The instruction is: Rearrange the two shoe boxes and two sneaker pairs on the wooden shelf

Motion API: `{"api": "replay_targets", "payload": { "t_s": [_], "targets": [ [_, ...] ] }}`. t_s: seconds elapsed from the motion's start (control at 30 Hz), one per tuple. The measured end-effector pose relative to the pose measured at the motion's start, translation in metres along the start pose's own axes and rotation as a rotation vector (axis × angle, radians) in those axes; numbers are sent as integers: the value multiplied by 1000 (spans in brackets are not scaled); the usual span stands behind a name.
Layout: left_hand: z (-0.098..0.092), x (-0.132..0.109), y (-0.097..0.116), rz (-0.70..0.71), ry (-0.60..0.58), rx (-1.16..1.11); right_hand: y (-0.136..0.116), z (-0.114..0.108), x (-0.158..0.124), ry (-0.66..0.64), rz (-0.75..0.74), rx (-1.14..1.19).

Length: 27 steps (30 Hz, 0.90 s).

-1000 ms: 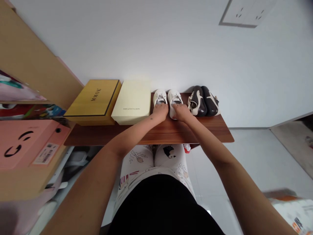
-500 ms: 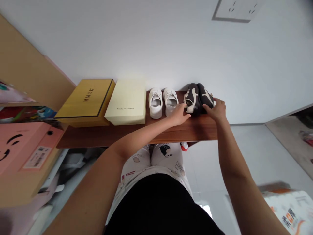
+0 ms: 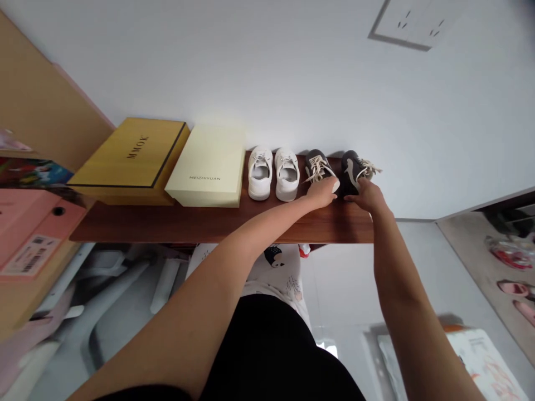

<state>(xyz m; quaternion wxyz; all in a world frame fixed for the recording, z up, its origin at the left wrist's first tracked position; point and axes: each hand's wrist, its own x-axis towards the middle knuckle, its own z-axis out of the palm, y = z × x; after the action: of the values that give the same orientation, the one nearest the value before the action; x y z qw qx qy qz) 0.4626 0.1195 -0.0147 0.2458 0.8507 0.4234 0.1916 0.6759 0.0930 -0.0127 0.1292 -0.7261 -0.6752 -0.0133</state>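
Note:
Two dark shoes with cream laces stand apart on the brown wooden shelf (image 3: 200,227). My left hand (image 3: 322,192) is closed round the heel of the left dark shoe (image 3: 316,166). At the heel of the right dark shoe (image 3: 351,166), my right hand (image 3: 366,196) has its fingers wrapped about the back, partly hidden. Left of them is a pair of white shoes, the left one (image 3: 259,181) and the right one (image 3: 287,181), toes to the wall. A cream box (image 3: 209,159) and a yellow box (image 3: 134,156) lie further left.
A pink box (image 3: 33,234) is at the left edge. The white wall (image 3: 251,67) rises behind the shelf, with a socket plate (image 3: 412,22) at upper right. White packages (image 3: 480,356) lie at lower right, and pink shoes (image 3: 514,288) at the far right.
The dark shoes were tilted together on their sides; now they stand upright and apart, toes to the wall. My left hand has moved right onto the left one. The view has shifted a little.

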Motion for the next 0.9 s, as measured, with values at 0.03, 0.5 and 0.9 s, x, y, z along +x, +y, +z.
{"api": "replay_targets", "payload": {
  "t_s": [0.03,0.5,0.9],
  "targets": [
    [-2,2,2,36,-30,44,0,-2,1,-25,-11,-64],
    [-20,18,13,49,-181,325,-25,2,13,-115,-146,-360],
    [-15,-28,9,206,164,380,-48,-4,-16,149,-179,-145]
  ]
}}
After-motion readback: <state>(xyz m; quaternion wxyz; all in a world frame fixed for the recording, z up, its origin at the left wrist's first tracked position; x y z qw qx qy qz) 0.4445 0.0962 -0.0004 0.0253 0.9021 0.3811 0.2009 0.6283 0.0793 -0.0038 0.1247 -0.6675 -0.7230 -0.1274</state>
